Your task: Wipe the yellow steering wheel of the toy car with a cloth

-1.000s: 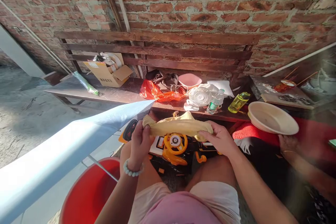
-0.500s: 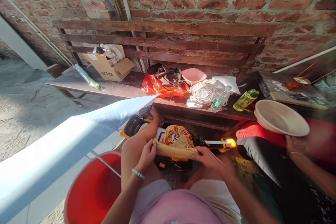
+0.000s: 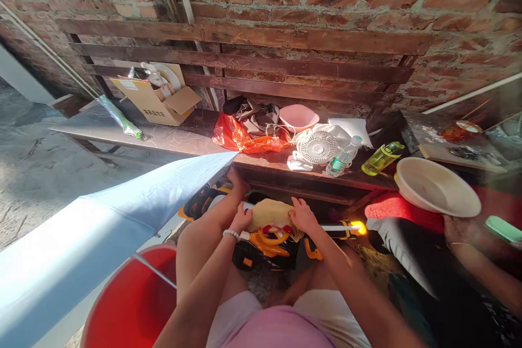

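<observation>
Head view, left to right: red bucket (image 3: pixel 134 304) by my knee, my left hand (image 3: pixel 241 221) and right hand (image 3: pixel 302 216), fingers clamped on the yellow cloth (image 3: pixel 271 212) pressed onto the toy car (image 3: pixel 269 242). Loosely bunched, the cloth could slip off to the floor.

A long dark wooden bench (image 3: pixel 191 144) against the brick wall carries a cardboard box (image 3: pixel 157 100), a red plastic bag (image 3: pixel 244 138), a pink bowl (image 3: pixel 298 117), a small white fan (image 3: pixel 317 147), a clear bottle (image 3: pixel 342 156) and a green bottle (image 3: pixel 382 157).
</observation>
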{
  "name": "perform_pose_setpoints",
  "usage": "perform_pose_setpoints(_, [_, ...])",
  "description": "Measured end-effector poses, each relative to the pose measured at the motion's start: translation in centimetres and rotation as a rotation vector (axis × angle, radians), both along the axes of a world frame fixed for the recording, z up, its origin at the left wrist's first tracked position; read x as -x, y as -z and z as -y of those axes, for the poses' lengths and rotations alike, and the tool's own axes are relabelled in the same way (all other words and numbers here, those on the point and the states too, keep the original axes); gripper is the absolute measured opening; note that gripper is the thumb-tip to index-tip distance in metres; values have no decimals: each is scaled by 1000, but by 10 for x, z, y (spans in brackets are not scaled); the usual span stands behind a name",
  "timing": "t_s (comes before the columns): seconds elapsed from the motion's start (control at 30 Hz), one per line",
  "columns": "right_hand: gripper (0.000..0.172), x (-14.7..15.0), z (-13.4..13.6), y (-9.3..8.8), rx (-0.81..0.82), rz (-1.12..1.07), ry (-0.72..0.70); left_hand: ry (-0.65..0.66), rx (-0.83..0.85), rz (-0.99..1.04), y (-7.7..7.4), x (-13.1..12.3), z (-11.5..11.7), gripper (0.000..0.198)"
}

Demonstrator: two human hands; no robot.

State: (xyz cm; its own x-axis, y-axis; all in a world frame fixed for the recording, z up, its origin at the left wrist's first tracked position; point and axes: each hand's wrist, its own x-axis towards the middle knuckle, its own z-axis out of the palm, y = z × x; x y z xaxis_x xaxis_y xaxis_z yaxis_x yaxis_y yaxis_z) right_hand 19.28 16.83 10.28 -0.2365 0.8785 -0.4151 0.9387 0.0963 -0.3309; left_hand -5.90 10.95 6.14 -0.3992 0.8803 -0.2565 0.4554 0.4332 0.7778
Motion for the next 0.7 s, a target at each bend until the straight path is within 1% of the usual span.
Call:
perform_pose_setpoints(0.07, [72,-1,4,5,-14,2,-62,7,-6,-48,9,-1,13,67])
perform_pose_setpoints(0.1, [74,-3,7,7,-24,-12,-101,43,-36,-89,12,-3,20,74])
perform_pose_setpoints(0.13, [76,-4,11,8,-30,-31,-140,108,-72,-136,14,-4,27,80])
perform_pose_setpoints(0.2, [84,-6,22,12,-34,-61,-199,294,-109,-211,18,-9,40,88])
perform_pose_setpoints(0.27, [96,-4,36,18,-42,-59,-216,453,-66,-229,21,-14,48,92])
perform_pose_setpoints(0.3, [100,-2,42,22,-43,-52,-208,505,-39,-224,23,-17,51,94])
perform_pose_setpoints(0.33, [101,0,46,26,-39,-49,-192,536,-18,-215,24,-19,52,95])
perform_pose_setpoints(0.4, [95,4,50,33,-25,-88,-157,558,-4,-203,27,-21,50,98])
perform_pose_setpoints(0.5, [90,5,43,43,-9,-187,-143,532,4,-214,25,-23,43,98])
perform_pose_setpoints(0.6, [81,1,31,48,-30,-220,-158,482,49,-268,15,-26,36,93])
perform_pose_setpoints(0.7, [67,2,25,43,-84,-156,-142,466,114,-382,3,-30,33,90])
